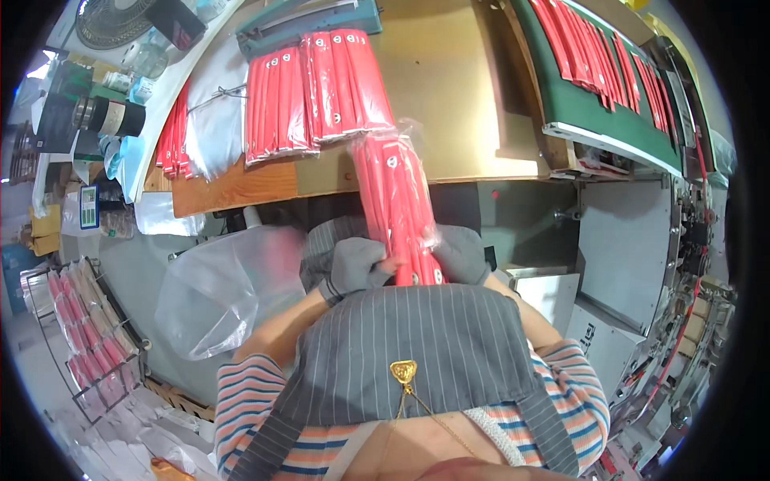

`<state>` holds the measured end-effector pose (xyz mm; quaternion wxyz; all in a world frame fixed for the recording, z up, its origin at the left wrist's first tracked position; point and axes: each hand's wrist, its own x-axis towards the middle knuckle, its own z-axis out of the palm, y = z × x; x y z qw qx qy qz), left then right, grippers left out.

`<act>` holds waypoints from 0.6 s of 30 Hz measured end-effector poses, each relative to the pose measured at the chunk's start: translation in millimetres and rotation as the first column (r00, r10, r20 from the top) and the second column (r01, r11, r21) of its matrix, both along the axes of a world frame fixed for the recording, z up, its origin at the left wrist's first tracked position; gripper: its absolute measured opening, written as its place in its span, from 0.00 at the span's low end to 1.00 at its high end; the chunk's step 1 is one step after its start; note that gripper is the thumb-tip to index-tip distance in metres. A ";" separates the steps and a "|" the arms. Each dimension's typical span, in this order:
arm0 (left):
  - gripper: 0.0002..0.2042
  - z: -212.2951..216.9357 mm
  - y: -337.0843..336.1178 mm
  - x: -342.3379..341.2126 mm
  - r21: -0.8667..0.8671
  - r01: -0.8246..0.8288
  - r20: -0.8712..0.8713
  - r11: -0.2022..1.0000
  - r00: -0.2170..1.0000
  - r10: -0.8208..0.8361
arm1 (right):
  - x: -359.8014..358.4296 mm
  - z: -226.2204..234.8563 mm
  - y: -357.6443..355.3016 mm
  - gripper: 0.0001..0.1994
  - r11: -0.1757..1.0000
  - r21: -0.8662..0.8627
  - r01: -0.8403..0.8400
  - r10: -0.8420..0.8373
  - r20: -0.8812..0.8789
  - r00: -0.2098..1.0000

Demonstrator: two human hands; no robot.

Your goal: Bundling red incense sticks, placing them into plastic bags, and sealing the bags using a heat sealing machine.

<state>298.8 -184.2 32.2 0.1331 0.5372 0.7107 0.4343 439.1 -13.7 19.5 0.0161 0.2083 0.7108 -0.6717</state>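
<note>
A clear plastic bag packed with long red packets [393, 180] stretches from the table's front edge toward my apron. My left hand [358, 264], in a grey fingerless glove, closes on the bag's near left side. On the opposite side my right hand [459, 252], gloved alike, grips the same bundle, its fingertips pressed against the plastic. Small round white marks show on the red packets. Beyond the bundle, more bagged red packets [345, 84] lie side by side on the table. Flat clear plastic bags [215, 132] lie left of them, tied with a dark cord.
The wooden table [449, 96] ends just ahead of me. At the right, a green surface [597, 120] carries rows of red packets. A large clear plastic bag [220, 293] hangs by my left forearm. A wire rack [88, 345] with pink-red packs stands far left, near a black cylinder [110, 116].
</note>
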 end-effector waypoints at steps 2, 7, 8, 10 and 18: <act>0.16 21.3 14.4 -2.8 -0.140 -0.015 0.178 0.990 0.983 0.040 | -21.8 16.6 17.5 0.18 0.780 0.590 0.211 -0.159 -0.140 0.977; 0.08 134.2 93.7 -91.4 -0.085 -0.115 -0.093 0.990 0.990 0.107 | -74.1 115.8 66.0 0.08 0.485 0.673 0.558 -0.071 -0.605 0.793; 0.08 143.0 102.5 -119.8 0.007 -0.112 -0.274 0.994 0.956 0.109 | -81.0 129.8 73.9 0.09 0.438 0.668 0.602 -0.020 -0.662 0.749; 0.09 144.9 116.0 -176.8 -0.395 0.077 -0.184 0.916 0.970 -0.161 | -97.6 142.3 115.1 0.07 0.256 0.855 0.452 0.049 -0.479 0.877; 0.13 153.8 155.0 -153.5 -0.262 -0.015 0.024 0.965 0.999 0.022 | -105.4 154.3 176.5 0.06 0.402 0.912 0.080 -0.099 -0.044 0.994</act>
